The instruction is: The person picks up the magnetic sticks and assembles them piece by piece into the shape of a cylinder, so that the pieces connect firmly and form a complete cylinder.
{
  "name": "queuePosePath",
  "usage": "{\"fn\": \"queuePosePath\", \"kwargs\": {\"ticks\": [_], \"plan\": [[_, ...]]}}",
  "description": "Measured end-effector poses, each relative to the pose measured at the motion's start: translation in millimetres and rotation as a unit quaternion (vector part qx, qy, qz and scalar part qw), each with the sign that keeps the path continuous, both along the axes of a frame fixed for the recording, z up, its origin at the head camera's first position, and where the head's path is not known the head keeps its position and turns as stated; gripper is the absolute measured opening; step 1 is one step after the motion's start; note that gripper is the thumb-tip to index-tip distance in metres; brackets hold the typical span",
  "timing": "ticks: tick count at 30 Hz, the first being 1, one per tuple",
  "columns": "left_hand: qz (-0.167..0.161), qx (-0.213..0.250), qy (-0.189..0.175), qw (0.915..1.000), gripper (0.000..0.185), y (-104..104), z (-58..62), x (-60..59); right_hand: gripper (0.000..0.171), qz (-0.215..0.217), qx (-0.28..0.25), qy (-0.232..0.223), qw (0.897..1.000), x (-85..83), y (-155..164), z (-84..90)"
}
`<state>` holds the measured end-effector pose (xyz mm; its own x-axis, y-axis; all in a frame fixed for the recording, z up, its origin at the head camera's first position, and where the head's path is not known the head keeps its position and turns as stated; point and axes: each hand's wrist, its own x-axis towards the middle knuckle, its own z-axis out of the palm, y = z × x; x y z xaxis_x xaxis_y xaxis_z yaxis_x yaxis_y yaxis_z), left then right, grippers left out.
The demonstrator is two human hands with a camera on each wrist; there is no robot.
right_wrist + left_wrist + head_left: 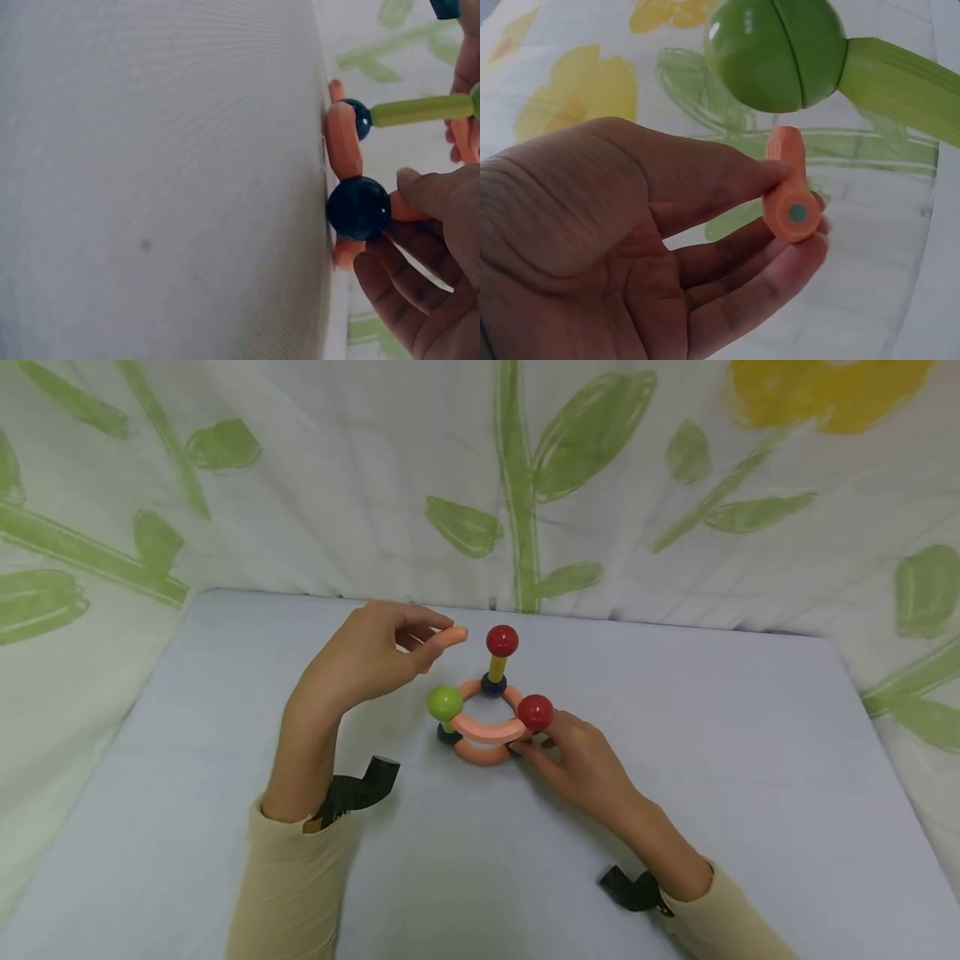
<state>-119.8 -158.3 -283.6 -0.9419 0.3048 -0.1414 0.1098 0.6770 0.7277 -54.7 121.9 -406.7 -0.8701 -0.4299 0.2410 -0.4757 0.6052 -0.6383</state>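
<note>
A small toy structure (pixel 487 714) stands mid-table: an orange ring on dark blue balls (pixel 358 208), with upright sticks topped by a green ball (pixel 445 702) and two red balls (pixel 502 641). An orange curved piece (pixel 489 728) bridges the green ball and the near red ball (pixel 536 712). My left hand (pixel 375 652) hovers left of the structure and pinches another orange curved piece (pixel 789 191) between thumb and fingers. My right hand (pixel 577 760) grips the structure's near right corner, fingers around the orange stick by a dark blue ball.
The pale blue-grey table (pixel 750 793) is backed by a white cloth with green leaves and a yellow flower (pixel 825 393). Black wrist camera mounts (pixel 360 789) sit on both cream-sleeved forearms.
</note>
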Motion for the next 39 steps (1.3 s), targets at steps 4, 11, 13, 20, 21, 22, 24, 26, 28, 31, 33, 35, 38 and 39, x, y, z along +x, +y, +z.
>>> {"fn": "queuePosePath", "kwargs": {"ticks": [4, 11, 13, 20, 21, 22, 24, 26, 28, 31, 33, 35, 38, 39], "plan": [[-0.013, -0.005, -0.003, 0.9999, 0.042, 1.7, 2.6, 0.6, 0.033, 0.001, -0.003, 0.004, 1.000, -0.1, 0.8, 1.2], [-0.016, 0.007, -0.006, 0.9998, 0.040, 9.4, 3.6, 2.9, 0.027, 0.001, -0.001, 0.011, 1.000, 0.5, 3.0, 1.9], [-0.020, 0.008, -0.008, 0.9997, 0.040, 12.5, 2.3, 2.6, 0.028, 0.000, 0.000, 0.010, 1.000, 1.1, 4.7, 1.4], [-0.019, 0.013, -0.022, 0.9995, 0.043, 20.4, -0.9, -1.6, 0.032, 0.003, -0.003, 0.011, 1.000, 0.1, 9.5, 0.1], [-0.018, 0.015, -0.024, 0.9994, 0.044, 20.8, -1.2, -2.0, 0.032, 0.003, -0.003, 0.012, 1.000, -0.4, 9.6, -0.3], [-0.020, 0.017, -0.027, 0.9993, 0.044, 20.8, -1.3, -2.5, 0.031, 0.003, -0.004, 0.010, 1.000, -0.6, 9.3, -0.4], [-0.023, 0.024, -0.038, 0.9987, 0.045, 20.3, -1.9, -3.3, 0.030, 0.002, -0.003, 0.009, 1.000, -1.2, 8.4, -1.0], [-0.024, 0.032, -0.050, 0.9980, 0.048, 19.5, -3.1, -4.0, 0.030, 0.002, -0.002, 0.007, 1.000, -1.7, 8.1, -1.5], [-0.026, 0.041, -0.059, 0.9971, 0.049, 18.9, -4.6, -4.5, 0.030, 0.003, 0.001, 0.005, 1.000, -1.7, 8.6, -1.9], [-0.024, 0.056, -0.066, 0.9960, 0.052, 18.2, -6.1, -4.9, 0.031, 0.007, 0.002, 0.005, 1.000, -1.5, 9.3, -2.0], [-0.026, 0.064, -0.066, 0.9954, 0.052, 18.5, -6.1, -4.8, 0.032, 0.007, 0.001, 0.005, 1.000, -1.1, 10.1, -1.6], [-0.033, 0.069, -0.065, 0.9949, 0.051, 19.2, -5.5, -5.0, 0.033, 0.005, 0.002, 0.004, 1.000, -0.3, 11.0, -0.6], [-0.053, 0.066, -0.058, 0.9947, 0.047, 20.2, -4.1, -5.4, 0.034, -0.001, 0.003, -0.001, 1.000, 0.7, 12.6, 0.9], [-0.059, 0.065, -0.058, 0.9945, 0.045, 20.3, -3.8, -5.6, 0.034, -0.003, 0.004, -0.003, 1.000, 0.8, 12.9, 1.4]]}}
